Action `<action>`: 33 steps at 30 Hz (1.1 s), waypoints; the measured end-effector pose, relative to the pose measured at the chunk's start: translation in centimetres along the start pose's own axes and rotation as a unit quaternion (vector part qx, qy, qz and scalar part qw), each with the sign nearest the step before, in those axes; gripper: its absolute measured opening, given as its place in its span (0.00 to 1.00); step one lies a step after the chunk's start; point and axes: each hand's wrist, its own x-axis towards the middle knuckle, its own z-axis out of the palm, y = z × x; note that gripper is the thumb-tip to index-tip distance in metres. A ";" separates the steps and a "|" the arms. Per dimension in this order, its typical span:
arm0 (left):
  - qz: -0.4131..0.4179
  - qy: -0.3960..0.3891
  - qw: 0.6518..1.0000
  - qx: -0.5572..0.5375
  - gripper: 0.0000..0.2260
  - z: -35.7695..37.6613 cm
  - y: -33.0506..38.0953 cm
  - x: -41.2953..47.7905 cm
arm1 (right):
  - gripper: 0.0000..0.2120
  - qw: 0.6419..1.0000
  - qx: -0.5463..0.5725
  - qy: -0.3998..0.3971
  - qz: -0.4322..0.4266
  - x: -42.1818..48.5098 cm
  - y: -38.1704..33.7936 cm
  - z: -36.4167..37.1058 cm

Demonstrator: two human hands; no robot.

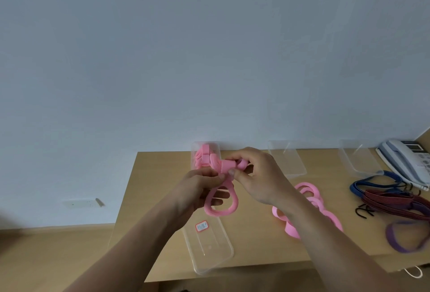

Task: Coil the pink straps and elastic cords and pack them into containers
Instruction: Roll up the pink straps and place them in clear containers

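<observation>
With the fingers of my left hand [204, 189] and right hand [258, 175] curled, I pinch one pink strap [223, 208] above the near box [209, 252], its loop hanging down. Pink coils [204, 156] lie at that box's far end. On the desk [158, 198] to my right are two more boxes [288, 163], one loose strap [311, 196], three cords, blue [372, 182], red [395, 201] and purple [400, 245], and one phone [404, 159].

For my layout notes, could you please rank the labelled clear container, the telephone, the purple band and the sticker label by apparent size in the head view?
1. labelled clear container
2. telephone and purple band: too alike to rank, both reach the frame edge
3. sticker label
</observation>
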 end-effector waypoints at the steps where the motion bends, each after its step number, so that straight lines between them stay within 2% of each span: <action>1: 0.001 0.000 1.000 0.013 0.13 -0.3 0.0 -0.1 | 0.13 1.000 0.009 0.009 0.002 0.0 -0.1 0.2; 5: 0.002 -0.018 1.000 0.019 0.18 -1.4 0.0 -0.3 | 0.12 0.998 0.025 0.052 -0.017 -0.4 -0.8 1.5; 10: 0.006 -0.064 0.998 -0.027 0.20 -2.8 -0.6 -0.8 | 0.16 0.990 -0.017 0.115 -0.077 -0.8 -1.8 3.5; 15: 0.000 -0.062 0.997 -0.039 0.18 -4.3 -1.0 -1.3 | 0.15 0.983 -0.037 0.140 -0.117 -1.5 -2.5 6.1; 19: -0.014 -0.078 0.995 -0.068 0.15 -6.1 -1.8 -1.8 | 0.10 0.989 -0.071 0.090 -0.097 -2.3 -2.8 7.9; 23: -0.045 -0.080 0.987 -0.130 0.19 -7.6 -2.7 -2.4 | 0.03 0.994 -0.067 0.029 -0.083 -3.1 -3.3 9.1; 29: -0.060 -0.089 0.982 -0.155 0.25 -8.9 -3.8 -2.9 | 0.09 0.997 -0.052 0.038 -0.041 -4.1 -4.2 11.0; 33: -0.068 -0.078 0.984 -0.145 0.29 -9.4 -4.5 -2.3 | 0.08 0.996 -0.058 0.005 -0.062 -4.2 -4.1 11.1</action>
